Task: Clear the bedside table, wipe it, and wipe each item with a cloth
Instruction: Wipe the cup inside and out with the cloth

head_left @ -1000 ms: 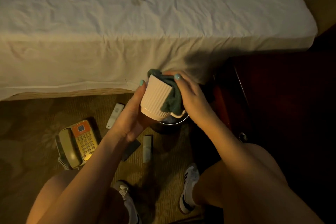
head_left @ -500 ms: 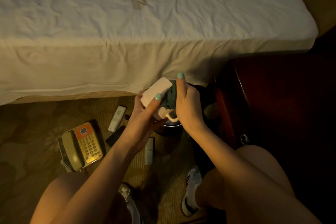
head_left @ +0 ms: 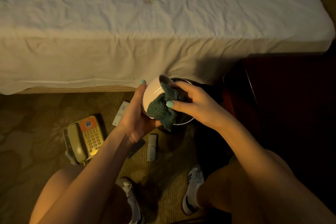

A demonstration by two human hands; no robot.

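My left hand holds a white ribbed cup from below. Its fingers are curled round the side, and one fingertip with a teal nail sticks up by the rim. The cup is tipped, with its open mouth turned up and away from me. My right hand holds a dark green knitted cloth. My thumb presses the cloth on the outside of the cup. My other fingers curl over the rim, where the cloth goes in.

I hold the cup in the air, over a dark round bin with a shiny rim. The bin is just beside the dark red wooden bedside table on my right. The bed with the white wrinkled sheet is in front of me.

On the brown patterned carpet to my left lies a beige phone with an orange top. A long white remote lies near the bed, and a second white remote lies nearer my feet. A flat dark thing is partly under my left wrist, and I cannot tell what it is. My white striped shoes stand on the carpet.
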